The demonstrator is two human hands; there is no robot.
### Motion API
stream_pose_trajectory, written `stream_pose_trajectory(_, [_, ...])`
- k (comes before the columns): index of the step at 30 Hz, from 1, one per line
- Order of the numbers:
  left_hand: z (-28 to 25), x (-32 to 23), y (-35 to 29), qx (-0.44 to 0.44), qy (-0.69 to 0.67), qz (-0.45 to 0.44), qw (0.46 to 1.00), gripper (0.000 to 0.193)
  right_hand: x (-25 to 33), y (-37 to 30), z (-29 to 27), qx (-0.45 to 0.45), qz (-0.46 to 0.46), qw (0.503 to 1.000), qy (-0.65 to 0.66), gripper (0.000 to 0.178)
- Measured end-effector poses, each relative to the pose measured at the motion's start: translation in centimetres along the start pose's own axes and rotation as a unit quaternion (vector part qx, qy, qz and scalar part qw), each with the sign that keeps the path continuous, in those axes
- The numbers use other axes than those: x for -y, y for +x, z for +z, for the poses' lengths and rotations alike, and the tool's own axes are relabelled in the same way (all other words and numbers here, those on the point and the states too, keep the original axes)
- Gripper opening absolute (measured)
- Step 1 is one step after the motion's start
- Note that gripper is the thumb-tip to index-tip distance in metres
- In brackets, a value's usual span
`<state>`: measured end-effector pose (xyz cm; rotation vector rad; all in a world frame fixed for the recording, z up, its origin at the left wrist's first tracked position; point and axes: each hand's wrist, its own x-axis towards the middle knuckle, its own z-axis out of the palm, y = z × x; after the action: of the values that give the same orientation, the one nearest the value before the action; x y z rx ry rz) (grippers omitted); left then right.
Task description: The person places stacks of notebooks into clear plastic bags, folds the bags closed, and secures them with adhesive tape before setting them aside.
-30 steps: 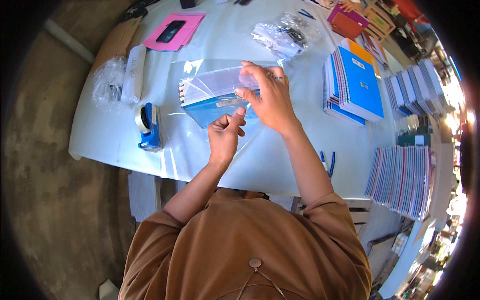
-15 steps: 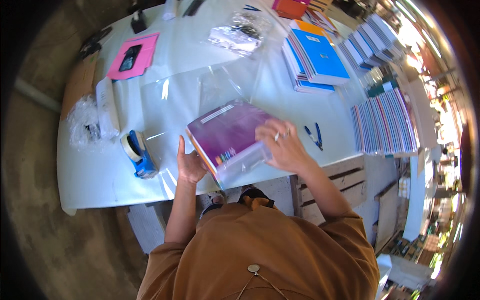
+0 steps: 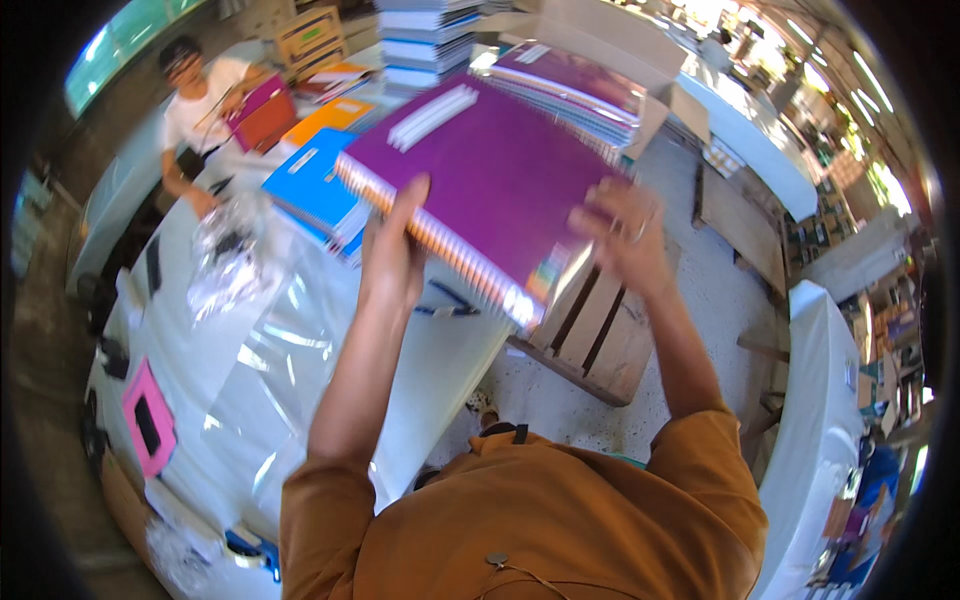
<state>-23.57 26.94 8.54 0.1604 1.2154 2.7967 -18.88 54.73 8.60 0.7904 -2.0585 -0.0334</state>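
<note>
A purple spiral notebook [image 3: 490,170], thick or stacked with others, is raised at a tilt above the table's corner. Its coil edge faces my left hand [image 3: 395,245], which grips that edge with the thumb on the cover. At the opposite edge is my right hand [image 3: 635,235], a ring on one finger; its bent fingers lie over the border, slightly blurred. What lies beneath the notebook is hidden. Just behind it sits a bundle of purple-covered notebooks [image 3: 575,75]. Blue notebooks [image 3: 318,185] are stacked to its left.
A co-worker [image 3: 205,105] sits across the table [image 3: 420,375], holding a purple and orange-brown item. Tall notebook stacks [image 3: 425,45] rise at the back. Blue-handled pliers [image 3: 447,300], clear plastic bags [image 3: 235,260] and a blue tape dispenser [image 3: 252,550] lie on the table. A wooden pallet [image 3: 590,335] stands at right.
My view has turned right. The purple notebook has been lifted off the table area toward the notebook bundle. My left hand has closed on its coil edge; my right remains at the opposite side.
</note>
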Motion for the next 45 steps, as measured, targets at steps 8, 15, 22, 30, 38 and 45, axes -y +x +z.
stream_pose_trajectory(8, [18.4, 7.3, 19.8, -0.093, 0.203, -0.066, 0.973, 0.050, -22.8, 3.8, 0.8, 0.027, 0.155, 0.973, -0.170, 0.060])
stream_pose_trajectory(15, [3.5, 8.8, 18.2, -0.031, 0.647, 0.057, 0.760, 0.069, -25.6, 0.4, 7.6, -0.028, 0.240, 0.970, -0.003, 0.047])
stream_pose_trajectory(22, [-23.5, -1.3, -7.7, -0.353, 0.720, 0.265, 0.535, 0.024, -3.1, -0.1, 12.3, -0.306, 0.380, 0.871, 0.046, 0.041])
stream_pose_trajectory(30, [-31.8, 0.9, -30.3, -0.390, 0.809, -0.191, 0.397, 0.080, 34.6, 6.0, 13.8, 0.246, -0.016, 0.732, 0.635, 0.049])
stream_pose_trajectory(38, [-32.8, 2.2, -31.5, -0.396, 0.796, -0.151, 0.431, 0.080, 43.7, 2.1, 19.1, 0.431, -0.091, 0.828, 0.347, 0.070])
stream_pose_trajectory(45, [-33.0, 0.9, -32.0, -0.381, 0.787, -0.180, 0.451, 0.082, 34.3, -8.0, 15.0, 0.255, 0.475, 0.771, 0.340, 0.057])
